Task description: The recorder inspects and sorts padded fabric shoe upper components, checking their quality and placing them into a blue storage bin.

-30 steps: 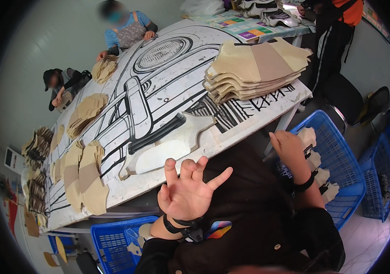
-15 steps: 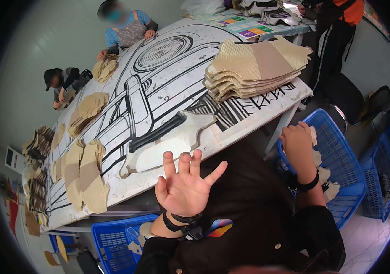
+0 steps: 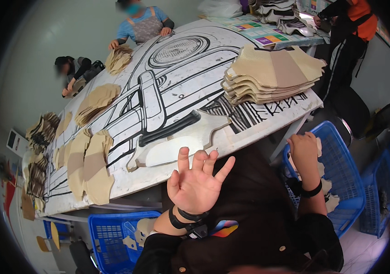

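My left hand (image 3: 196, 181) is raised in front of my chest, fingers spread, palm away from the camera, holding nothing; it hovers just short of the white table's near edge (image 3: 231, 141). My right hand (image 3: 303, 150) reaches down into a blue plastic basket (image 3: 341, 182) at my right, fingers curled around pale cut pieces (image 3: 324, 186) inside; what it grips is hidden. A pale cut-out template (image 3: 176, 146) lies on the table straight ahead of my left hand. A tall stack of tan fabric pieces (image 3: 270, 73) rests at the table's right corner.
Smaller piles of tan pieces (image 3: 90, 164) line the table's left side. A second blue basket (image 3: 117, 233) stands under the table at left, a third (image 3: 387, 192) at far right. Two persons work at the far end (image 3: 144, 23) (image 3: 74, 73); another stands at the right (image 3: 350, 36).
My right hand has dropped from above the basket's rim down into the basket. My left hand has stayed raised, drifting slightly toward me.
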The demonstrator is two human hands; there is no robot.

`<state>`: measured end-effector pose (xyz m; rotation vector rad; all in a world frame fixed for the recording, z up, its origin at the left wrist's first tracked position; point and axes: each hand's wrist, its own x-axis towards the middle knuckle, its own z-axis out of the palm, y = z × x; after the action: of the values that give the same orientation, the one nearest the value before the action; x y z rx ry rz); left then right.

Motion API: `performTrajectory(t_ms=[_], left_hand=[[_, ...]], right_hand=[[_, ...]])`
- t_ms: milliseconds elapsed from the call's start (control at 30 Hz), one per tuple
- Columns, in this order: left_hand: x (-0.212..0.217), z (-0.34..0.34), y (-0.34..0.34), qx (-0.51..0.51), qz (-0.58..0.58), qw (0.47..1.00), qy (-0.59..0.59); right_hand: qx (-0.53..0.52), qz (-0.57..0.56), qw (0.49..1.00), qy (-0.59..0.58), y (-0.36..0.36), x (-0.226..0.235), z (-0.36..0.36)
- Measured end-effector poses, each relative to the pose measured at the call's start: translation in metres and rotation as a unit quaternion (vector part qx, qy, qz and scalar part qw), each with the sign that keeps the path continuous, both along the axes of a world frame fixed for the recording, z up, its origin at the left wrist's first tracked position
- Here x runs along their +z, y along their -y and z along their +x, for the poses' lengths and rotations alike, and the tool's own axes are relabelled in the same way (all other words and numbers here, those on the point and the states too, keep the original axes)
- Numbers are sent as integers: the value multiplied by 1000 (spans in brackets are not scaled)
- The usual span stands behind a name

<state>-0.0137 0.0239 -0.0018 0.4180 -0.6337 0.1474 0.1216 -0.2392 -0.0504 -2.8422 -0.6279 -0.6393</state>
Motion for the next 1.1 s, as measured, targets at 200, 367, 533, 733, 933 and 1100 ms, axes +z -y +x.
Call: performTrajectory(t_ms=[200,367,533,733,933,1100], left_hand=[[4,-5,-1,13,-37,998,-40],[7,-6,-7,29,-58,997,-33],[12,-12,-26,74,-57,995,-18],[21,-41,-128,388,43,920,-40],[8,-109,-243,643,431,571,-274],[-15,-163,-295,603,719,80,-337]], right_hand=[[27,93,994,56,0,-4,0],[56,134,989,-3,-2,-10,4],[46,171,984,-14,-5,-7,1],[55,248,967,-25,1,-3,3],[130,293,947,-9,5,1,-2],[136,271,950,-72,-6,4,-13]])
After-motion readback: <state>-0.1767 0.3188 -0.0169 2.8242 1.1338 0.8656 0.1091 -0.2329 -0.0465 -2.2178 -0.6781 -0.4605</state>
